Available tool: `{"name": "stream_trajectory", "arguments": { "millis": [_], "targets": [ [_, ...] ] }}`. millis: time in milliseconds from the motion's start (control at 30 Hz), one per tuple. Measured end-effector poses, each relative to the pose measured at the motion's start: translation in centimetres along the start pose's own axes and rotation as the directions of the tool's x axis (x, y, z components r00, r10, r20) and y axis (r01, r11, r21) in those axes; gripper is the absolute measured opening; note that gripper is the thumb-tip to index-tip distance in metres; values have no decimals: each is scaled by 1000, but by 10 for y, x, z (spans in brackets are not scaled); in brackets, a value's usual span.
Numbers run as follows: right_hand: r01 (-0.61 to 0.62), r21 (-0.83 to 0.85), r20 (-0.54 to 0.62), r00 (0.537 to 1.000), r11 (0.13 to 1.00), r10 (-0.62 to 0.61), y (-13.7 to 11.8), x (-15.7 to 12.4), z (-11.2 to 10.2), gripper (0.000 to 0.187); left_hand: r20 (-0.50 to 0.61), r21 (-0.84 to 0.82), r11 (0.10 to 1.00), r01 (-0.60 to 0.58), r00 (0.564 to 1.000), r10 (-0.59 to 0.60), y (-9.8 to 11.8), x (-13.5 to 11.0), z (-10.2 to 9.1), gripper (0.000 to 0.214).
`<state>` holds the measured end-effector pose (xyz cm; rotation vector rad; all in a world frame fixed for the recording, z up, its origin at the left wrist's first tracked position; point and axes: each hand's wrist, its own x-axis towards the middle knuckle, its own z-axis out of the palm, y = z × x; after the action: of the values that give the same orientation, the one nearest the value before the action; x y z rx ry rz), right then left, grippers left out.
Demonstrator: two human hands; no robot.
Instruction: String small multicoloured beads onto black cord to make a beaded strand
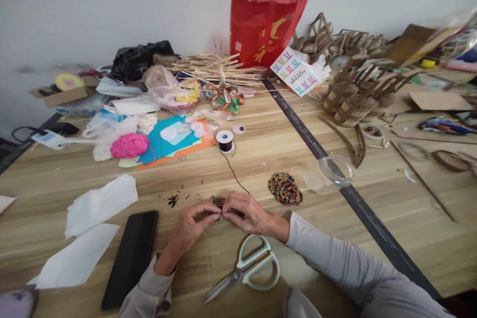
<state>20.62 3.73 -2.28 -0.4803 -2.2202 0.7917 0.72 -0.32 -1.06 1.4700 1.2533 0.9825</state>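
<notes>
Left grip (pixel 201 212) and right grip (pixel 246 210) pinched something too small to identify; beads (pixel 216 201) lay just past, toward surface's (pixel 194 271) far edge.

Smaller bead heap (pixel 216 201) partly hidden, purple object (pixel 17 303) cropped

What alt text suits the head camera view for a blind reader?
A person's left hand and right hand pinch close together beside small multicolored beads at a wooden table. Scissors lie nearer the camera, a spool of black cord beyond, coiled beads rightward.
</notes>
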Motion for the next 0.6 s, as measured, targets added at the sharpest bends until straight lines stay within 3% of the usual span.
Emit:
{"name": "stream_trajectory", "arguments": {
  "millis": [333, 600],
  "targets": [
    [19, 14, 12, 1000, 1000, -19, 4, -1, 2, 10, -7, 12, 996, 89, 996, -88, 1, -1, 1, 5],
    [24, 82, -43, 999, 996, -20, 7, -5, 7, 8, 0, -47, 994, 103, 995, -103, 2, -1, 2, 6]
  ]
}}
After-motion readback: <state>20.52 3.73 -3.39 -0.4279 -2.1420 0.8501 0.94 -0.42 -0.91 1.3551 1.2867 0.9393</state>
